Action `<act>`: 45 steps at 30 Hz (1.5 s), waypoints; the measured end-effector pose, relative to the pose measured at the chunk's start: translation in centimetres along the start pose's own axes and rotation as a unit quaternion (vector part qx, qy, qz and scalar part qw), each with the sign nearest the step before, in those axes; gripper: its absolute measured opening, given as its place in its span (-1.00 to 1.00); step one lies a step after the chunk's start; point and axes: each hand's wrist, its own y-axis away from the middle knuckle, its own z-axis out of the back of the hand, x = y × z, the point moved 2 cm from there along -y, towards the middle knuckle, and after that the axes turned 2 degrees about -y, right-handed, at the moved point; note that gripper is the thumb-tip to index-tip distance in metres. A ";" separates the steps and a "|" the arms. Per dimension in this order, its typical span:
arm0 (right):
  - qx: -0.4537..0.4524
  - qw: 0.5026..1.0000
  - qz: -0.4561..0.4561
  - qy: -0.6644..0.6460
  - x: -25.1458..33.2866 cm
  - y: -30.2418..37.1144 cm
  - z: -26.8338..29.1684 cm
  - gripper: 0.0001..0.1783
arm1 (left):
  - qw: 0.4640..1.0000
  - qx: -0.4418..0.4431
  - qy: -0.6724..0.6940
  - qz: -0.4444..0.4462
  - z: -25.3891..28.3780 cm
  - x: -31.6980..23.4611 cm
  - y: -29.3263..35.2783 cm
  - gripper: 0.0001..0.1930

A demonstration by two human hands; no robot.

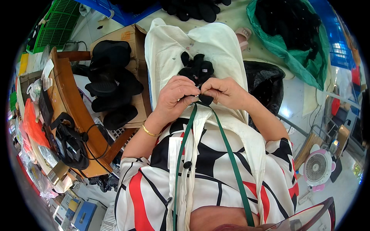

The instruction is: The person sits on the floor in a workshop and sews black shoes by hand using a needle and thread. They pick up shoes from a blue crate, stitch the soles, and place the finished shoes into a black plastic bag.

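Close in front of my chest, my left hand (178, 95) and my right hand (226, 92) meet, thumbs and fingertips pinched together. Between them is a small black fabric piece (206, 100) with a rounded lower end; fingers cover its upper part. A tiny pale spot shows at the fingertips, too small to name. Just beyond the hands, several black fabric pieces (196, 68) lie heaped on the cream cloth (169, 42) over my lap. One of them carries a small white mark. A green strap (230, 154) hangs down from my neck toward the hands.
To the left, black padded shapes (111, 82) are stacked on a cardboard box (139, 44), beside a wooden table (73, 115) with a black bag (69, 142). A green sack (266, 34) of black pieces and a black plastic bag (266, 82) stand right. A fan (318, 167) is farther right.
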 end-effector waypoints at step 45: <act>-0.383 0.901 0.135 -0.152 2.6 4.6 5.5 -0.85 | 0.991 -0.102 -0.060 0.056 -0.4 0.4 -0.6 -0.91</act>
